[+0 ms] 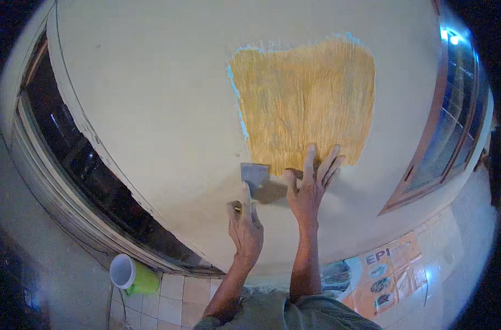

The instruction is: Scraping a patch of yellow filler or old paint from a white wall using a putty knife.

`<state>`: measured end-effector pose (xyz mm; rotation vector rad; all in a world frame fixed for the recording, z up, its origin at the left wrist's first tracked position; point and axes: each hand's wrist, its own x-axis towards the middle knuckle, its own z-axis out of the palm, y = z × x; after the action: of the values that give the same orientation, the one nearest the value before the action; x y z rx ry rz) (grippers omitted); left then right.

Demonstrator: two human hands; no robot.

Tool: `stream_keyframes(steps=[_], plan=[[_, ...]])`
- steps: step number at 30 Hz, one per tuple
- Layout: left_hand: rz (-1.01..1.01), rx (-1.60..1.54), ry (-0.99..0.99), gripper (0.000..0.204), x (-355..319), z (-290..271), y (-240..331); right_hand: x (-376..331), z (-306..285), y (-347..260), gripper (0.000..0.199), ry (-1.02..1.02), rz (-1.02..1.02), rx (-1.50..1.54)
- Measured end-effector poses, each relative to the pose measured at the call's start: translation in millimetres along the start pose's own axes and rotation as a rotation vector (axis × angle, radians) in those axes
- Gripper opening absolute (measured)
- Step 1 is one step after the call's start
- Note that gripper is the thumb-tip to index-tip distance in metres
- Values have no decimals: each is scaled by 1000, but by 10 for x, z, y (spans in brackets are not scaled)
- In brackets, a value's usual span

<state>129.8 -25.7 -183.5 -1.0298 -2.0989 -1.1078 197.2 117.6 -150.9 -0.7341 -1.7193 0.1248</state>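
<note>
- The scraper (255, 177) has a flat, grey, roughly square metal blade, held upright with its working edge uppermost and laid against the wall (151, 110); its handle is hidden inside the fist.
- The blade sits just at the lower left corner of the yellow patch (305, 102), touching the patch's bottom edge.
- The left hand (245, 223) is closed around the scraper's handle, with the forefinger stretched up along the back of the blade.
- The right hand (311, 184) lies open and flat on the wall, just beside the scraper on its right; its spread fingers overlap the patch's lower edge and the thumb points towards the blade.
- The patch is a rough rectangle of ochre yellow, streaked with fine vertical ridges, in the upper middle of the wall. A thin line of pale blue runs along its left and top edges.
- The wall around it is smooth and cream-coloured, dimly lit, with a darker shadow under the blade.
- A dark window (80, 159) with a pale frame bounds the wall's left edge; a second window (454, 110) with a reddish-brown frame stands at its right edge, with a bright light reflected near its top.
- Below the wall is a floor of pale square tiles (173, 300). A white-and-green plastic jug (130, 275) lies near the left window's lower end.
- Orange printed sheets (388, 275) lie on the floor under the right window.
</note>
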Motion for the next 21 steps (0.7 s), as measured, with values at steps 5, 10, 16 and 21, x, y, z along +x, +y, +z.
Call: stream_keyframes(steps=[5,10,16,21], plan=[[-48,-69,-109,61,-166,77,-96,2,37,26,73,-28,6,-12],[-11,13,113,57,274,-180,189,-19,27,67,72,-45,22,-49],[25,28,79,60,45,-43,49,-8,37,114,71,-75,30,8],[-104,-12,-87,55,-281,55,47,-17,101,142,71,-67,2,16]])
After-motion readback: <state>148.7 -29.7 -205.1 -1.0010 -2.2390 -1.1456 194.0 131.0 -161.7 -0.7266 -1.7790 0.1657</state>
